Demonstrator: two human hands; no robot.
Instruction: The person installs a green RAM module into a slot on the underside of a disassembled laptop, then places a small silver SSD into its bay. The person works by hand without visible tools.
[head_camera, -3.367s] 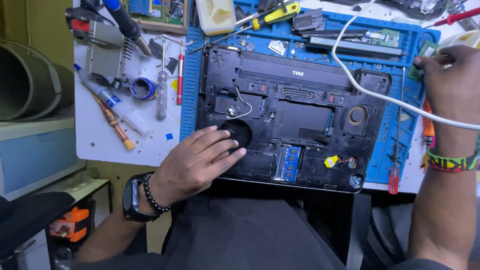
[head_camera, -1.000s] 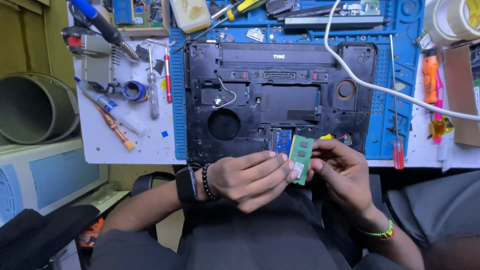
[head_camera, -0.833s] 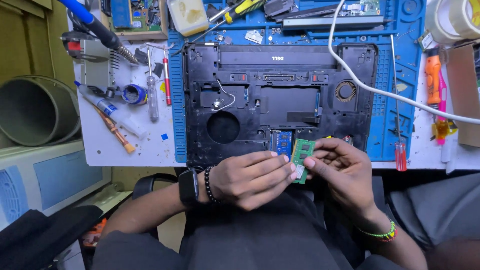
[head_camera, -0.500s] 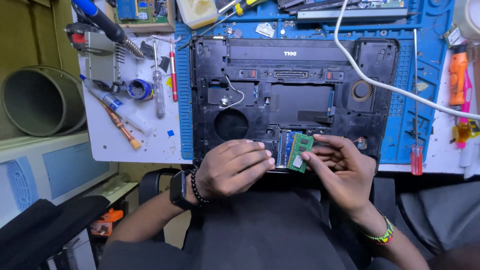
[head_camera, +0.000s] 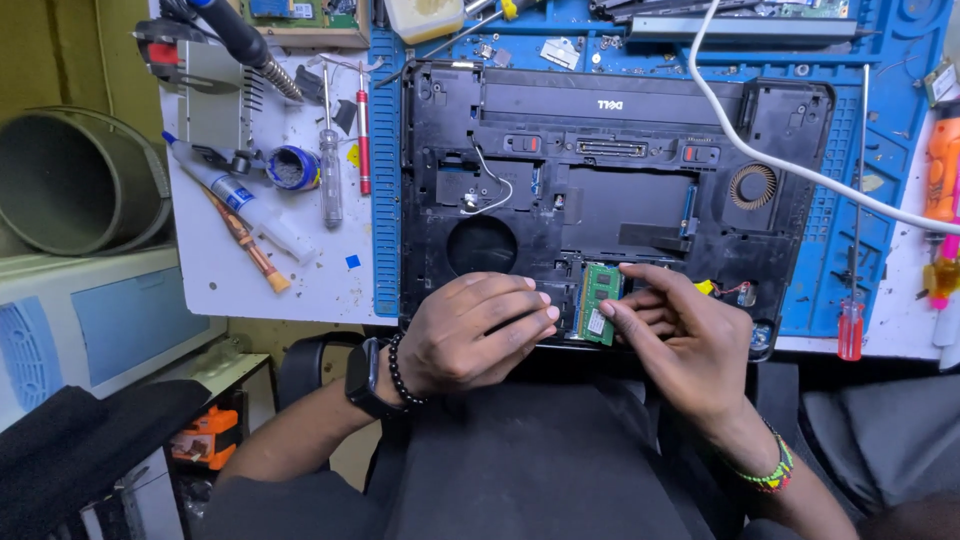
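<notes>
Nearest the camera, the right hand (head_camera: 680, 335) pinches a small green memory module (head_camera: 598, 303) at its edge with fingertips and thumb, while the left hand (head_camera: 475, 330) lies curled, fingers bent inward, on the front rim of the opened black laptop base (head_camera: 610, 185), holding nothing. A second ago the module was held up in the air between both hands, in front of the chassis; now it has come down to the slot bay at the near edge of the base, and the left hand has let go of it and steadies the case instead. So the work has gone from handling the module to seating it. Whether its contact edge is already in the socket I cannot tell, as the fingers cover it.

Farther off, a white cable (head_camera: 790, 170) crosses the base near the round fan (head_camera: 752, 186). The base sits on a blue repair mat (head_camera: 860, 230). To the left, on the white surface (head_camera: 220, 280), lie a red-handled screwdriver (head_camera: 363, 140), a clear one (head_camera: 331, 170) and a glue tube (head_camera: 238, 198); another red screwdriver (head_camera: 851, 320) lies to the right.
</notes>
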